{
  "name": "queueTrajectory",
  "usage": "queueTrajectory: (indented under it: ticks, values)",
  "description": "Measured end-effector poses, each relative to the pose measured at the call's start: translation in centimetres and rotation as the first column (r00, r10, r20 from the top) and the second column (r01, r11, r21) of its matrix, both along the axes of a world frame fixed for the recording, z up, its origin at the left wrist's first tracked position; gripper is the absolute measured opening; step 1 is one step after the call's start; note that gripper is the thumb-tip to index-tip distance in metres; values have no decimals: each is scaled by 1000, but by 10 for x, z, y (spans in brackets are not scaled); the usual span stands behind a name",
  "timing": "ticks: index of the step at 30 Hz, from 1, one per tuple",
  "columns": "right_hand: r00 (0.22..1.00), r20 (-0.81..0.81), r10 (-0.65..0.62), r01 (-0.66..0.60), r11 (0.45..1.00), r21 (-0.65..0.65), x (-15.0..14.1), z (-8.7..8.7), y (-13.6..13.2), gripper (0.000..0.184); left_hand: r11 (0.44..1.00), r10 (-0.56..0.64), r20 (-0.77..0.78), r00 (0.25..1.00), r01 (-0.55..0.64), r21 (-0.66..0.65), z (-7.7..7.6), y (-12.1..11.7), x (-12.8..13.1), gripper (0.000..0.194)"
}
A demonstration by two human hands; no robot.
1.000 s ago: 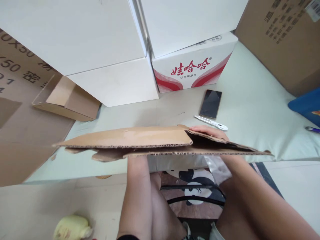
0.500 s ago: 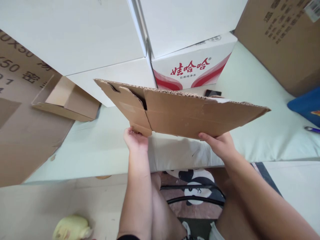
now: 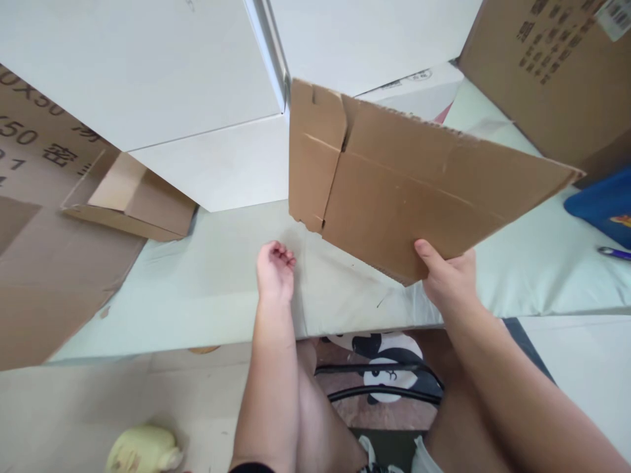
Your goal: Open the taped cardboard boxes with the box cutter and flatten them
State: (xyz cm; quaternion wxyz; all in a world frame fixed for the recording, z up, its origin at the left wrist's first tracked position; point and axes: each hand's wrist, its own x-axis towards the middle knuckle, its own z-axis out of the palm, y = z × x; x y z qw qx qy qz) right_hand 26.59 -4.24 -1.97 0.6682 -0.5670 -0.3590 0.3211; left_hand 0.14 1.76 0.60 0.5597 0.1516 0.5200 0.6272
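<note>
My right hand (image 3: 451, 276) is closed on the lower edge of a flattened cardboard box (image 3: 394, 177), its thumb lying on the near face. The brown cardboard is tilted up above the bench, with slits and a folded crease near its left end. To the left of it and apart from it, my left hand (image 3: 277, 269) hovers over the pale green cover with the palm turned up. Its fingers are loosely curled and slightly apart, with nothing seen in them.
White cartons (image 3: 211, 157) stand behind the cardboard. Large brown boxes rise at left (image 3: 59, 249) and right (image 3: 542, 85). A small open carton (image 3: 142, 197), a blue object (image 3: 604, 207) and a pen (image 3: 614, 253) lie on the pale green cover (image 3: 197, 282). A yellowish bottle (image 3: 142, 450) is on the floor.
My left hand has let go of the cardboard. My right hand has swung it to the right and tipped it up, so it covers most of the red-lettered carton and the dark phone-like object.
</note>
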Motion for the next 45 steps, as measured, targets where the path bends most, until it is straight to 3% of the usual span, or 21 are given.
queueTrajectory:
  ticks: [5,8,11,22,28,31,37,41,45]
  values:
    - [1000,-30,3,-1,999,50,-2,4,6,60,951,-307,-165,937,295,-95,-12,-2,18,31]
    - [999,-44,-11,13,999,33,-1,0,9,57,885,-464,-113,879,463,-34,-11,-8,24,44]
    - [991,-127,-45,46,999,4,-2,-5,11,52,848,-521,-105,847,528,50,-9,-11,30,53]
    - [997,-75,35,-42,996,-84,-4,-2,14,45,868,-429,-275,860,477,137,-20,-12,62,39]
    - [982,158,106,-101,994,-38,14,4,7,29,871,-427,-331,842,481,100,-29,-9,86,28]
    - [985,170,17,-29,998,64,21,12,7,29,871,-416,-363,834,480,105,-32,-8,97,22]
    - [959,61,-277,248,925,287,48,38,17,66,900,-386,-300,873,427,84,-37,-9,113,31]
    - [860,124,-495,444,846,296,72,44,22,67,908,-348,-316,883,401,123,-42,-9,121,32]
    - [831,68,-552,535,827,172,88,28,30,62,900,-340,-390,855,417,129,-49,-8,125,28]
